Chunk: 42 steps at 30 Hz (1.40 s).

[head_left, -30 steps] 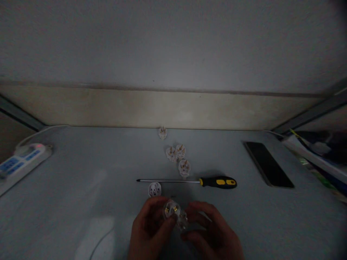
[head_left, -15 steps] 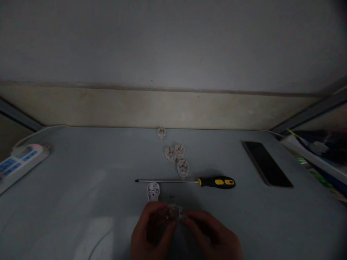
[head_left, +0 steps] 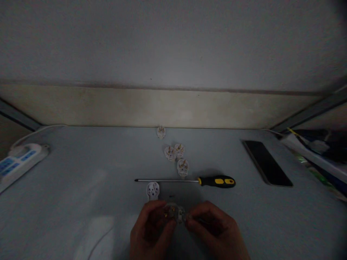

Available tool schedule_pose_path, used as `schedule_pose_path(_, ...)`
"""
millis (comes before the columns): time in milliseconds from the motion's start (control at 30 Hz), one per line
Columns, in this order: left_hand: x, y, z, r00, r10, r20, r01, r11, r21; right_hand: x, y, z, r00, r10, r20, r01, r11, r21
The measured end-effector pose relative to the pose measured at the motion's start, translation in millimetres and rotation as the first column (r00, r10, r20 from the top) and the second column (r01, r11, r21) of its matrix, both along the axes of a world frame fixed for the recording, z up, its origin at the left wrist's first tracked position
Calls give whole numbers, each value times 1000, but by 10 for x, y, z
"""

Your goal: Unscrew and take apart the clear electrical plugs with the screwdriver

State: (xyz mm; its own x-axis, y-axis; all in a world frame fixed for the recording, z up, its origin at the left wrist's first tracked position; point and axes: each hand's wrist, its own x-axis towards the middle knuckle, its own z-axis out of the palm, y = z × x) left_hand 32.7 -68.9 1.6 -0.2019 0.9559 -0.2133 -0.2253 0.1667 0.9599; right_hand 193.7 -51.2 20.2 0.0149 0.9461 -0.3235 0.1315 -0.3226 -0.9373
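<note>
My left hand point(head_left: 153, 227), at the bottom centre, grips a small pale plug part point(head_left: 171, 210) with brass-coloured metal inside, between thumb and forefinger. My right hand point(head_left: 214, 227) has its thumb and forefinger pinched at the part's right end; what lies between those fingertips is too dark and small to name. Just beyond my left hand lies a white plug cover point(head_left: 153, 190) with holes. A tiny dark screw-like piece point(head_left: 171, 196) rests between the cover and the hands. Farther off is a screwdriver point(head_left: 217, 181) with a black and yellow handle, its shaft pointing left.
Several plug pieces with brass pins point(head_left: 183, 167) lie beyond the screwdriver shaft. A white power strip point(head_left: 24, 164) is at the left edge, a dark phone point(head_left: 267, 162) at the right. Papers and a dark bundle point(head_left: 325, 148) sit at the far right, and a wall point(head_left: 173, 108) stands behind.
My right hand's fingertips have shifted slightly right, away from the plug part's middle, showing more of its right end. The part in my left hand has moved slightly.
</note>
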Motion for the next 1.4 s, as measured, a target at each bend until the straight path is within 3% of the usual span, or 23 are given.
schedule_pose_path(433,8,3,5,999,-40,-20,40,999,21,56,18,19,999,24,-30,-24,1000,-10)
schedule_pose_path(933,11,9,10,999,-26,-37,27,999,26,46,-47,-33,999,-52,-16,55,967,248)
schedule_pose_path(1067,-6,12,10,997,-64,-46,65,997,30,37,-27,13,1000,23,7,-24,949,314)
schedule_pose_path(1133,-8,15,12,997,-69,-40,70,997,20,36,-21,26,999,49,24,-54,954,295)
schedule_pose_path(1300,-13,24,9,998,-59,-20,58,998,-21,59,-49,-40,998,66,-19,-65,995,70)
schedule_pose_path(1400,-9,29,1,998,-67,-8,67,997,-27,67,-44,-88,996,59,-72,-59,998,11)
